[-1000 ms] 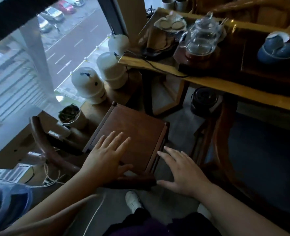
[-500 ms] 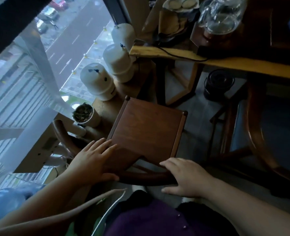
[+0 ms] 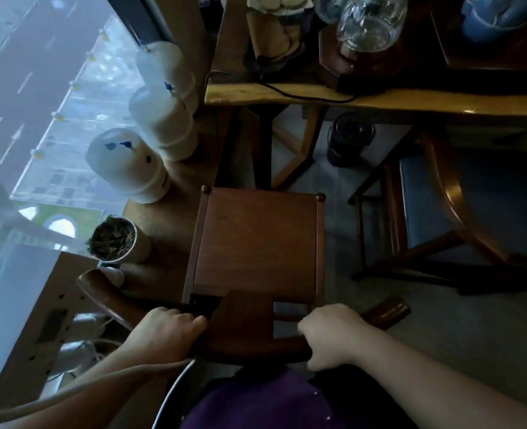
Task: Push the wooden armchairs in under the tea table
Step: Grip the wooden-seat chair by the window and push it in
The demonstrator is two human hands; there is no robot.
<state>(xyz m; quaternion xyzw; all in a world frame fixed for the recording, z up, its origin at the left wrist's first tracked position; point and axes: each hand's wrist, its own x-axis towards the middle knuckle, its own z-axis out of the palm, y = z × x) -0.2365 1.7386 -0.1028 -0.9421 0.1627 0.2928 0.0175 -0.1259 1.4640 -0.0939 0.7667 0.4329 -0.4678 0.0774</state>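
Now both hands clamp the curved back rail of the wooden armchair (image 3: 257,243): left hand (image 3: 166,332) and right hand (image 3: 330,332), fingers curled shut over it. Its seat stretches away from those fingers, front edge pointing at the tea table (image 3: 380,99), not yet under. An even, straight push should keep it from skewing.

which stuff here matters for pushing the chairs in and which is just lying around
Job: brown wooden armchair, gripped by left hand and right hand; blue-seated wooden armchair; yellow-edged tea table.
Lying about: glass teapot, white tanks, dark floor pot.
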